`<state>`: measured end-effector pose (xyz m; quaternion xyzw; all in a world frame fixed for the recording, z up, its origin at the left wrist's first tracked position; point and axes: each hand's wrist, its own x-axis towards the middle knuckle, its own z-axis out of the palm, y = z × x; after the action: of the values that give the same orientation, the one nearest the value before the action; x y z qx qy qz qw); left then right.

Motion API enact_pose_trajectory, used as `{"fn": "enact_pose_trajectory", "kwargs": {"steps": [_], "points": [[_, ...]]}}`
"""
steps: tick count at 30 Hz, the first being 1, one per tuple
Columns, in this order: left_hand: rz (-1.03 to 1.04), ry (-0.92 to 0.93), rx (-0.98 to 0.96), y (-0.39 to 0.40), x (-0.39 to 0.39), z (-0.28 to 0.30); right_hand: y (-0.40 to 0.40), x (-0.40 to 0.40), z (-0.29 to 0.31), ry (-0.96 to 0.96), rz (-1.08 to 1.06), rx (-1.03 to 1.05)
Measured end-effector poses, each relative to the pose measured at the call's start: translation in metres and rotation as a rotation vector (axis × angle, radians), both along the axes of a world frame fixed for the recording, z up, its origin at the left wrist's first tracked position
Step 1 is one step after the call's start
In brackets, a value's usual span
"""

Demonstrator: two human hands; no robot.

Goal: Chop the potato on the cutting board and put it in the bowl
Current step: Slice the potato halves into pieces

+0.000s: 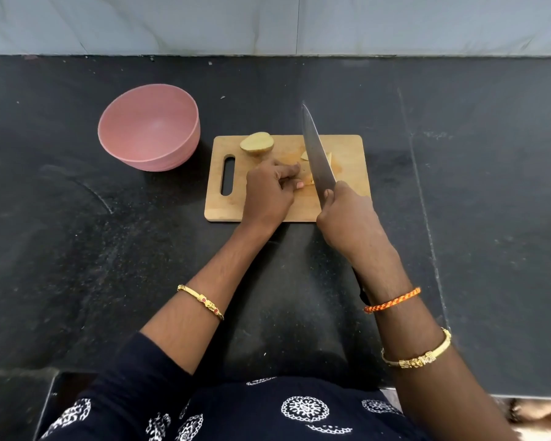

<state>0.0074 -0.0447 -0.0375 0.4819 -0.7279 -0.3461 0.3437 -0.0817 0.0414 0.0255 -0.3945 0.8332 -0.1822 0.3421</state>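
On the dark counter (77, 249) a wooden cutting board (347, 144) lies in front of the person, and I take it as my landmark. To the left of the board, and a little farther back, stands a pink bowl (149, 127), just beside the board's corner but not touching it, as far as I can see. The board has a handle slot (228, 175) at its left end. Near the back edge of the board, left of its middle, rests one potato half (257, 143) with the cut face up. In the middle of the board the left hand (268, 192) has its fingers curled down on the potato pieces (307, 178) and holds them in place. Just right of this hand the knife (317, 151) stands over the pieces, its blade pointing away from the person and its tip reaching past the back edge of the board. The right hand (347, 214) is closed firmly around the knife's handle, over the board's near right part. Whether the blade touches the board I cannot tell.
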Motion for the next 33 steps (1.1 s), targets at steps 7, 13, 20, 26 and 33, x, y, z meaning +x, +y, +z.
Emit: {"fn": "enact_pose_trajectory", "kwargs": {"steps": [7, 13, 20, 26, 33], "points": [[0.007, -0.025, -0.02, 0.0, -0.001, 0.001, 0.024, 0.013, -0.01, 0.029, -0.006, 0.092], [0.008, -0.006, -0.004, 0.0, 0.0, 0.0, 0.049, 0.013, -0.009, 0.065, 0.024, 0.107], [0.01, 0.024, 0.041, -0.002, 0.001, 0.003, 0.045, -0.004, 0.009, 0.091, -0.018, -0.054], [-0.003, 0.032, 0.048, -0.002, 0.001, 0.002, 0.011, -0.004, 0.005, 0.051, 0.029, -0.037], [-0.001, 0.034, 0.04, -0.002, 0.002, 0.002, 0.006, -0.004, 0.003, 0.054, 0.037, -0.045]]}}
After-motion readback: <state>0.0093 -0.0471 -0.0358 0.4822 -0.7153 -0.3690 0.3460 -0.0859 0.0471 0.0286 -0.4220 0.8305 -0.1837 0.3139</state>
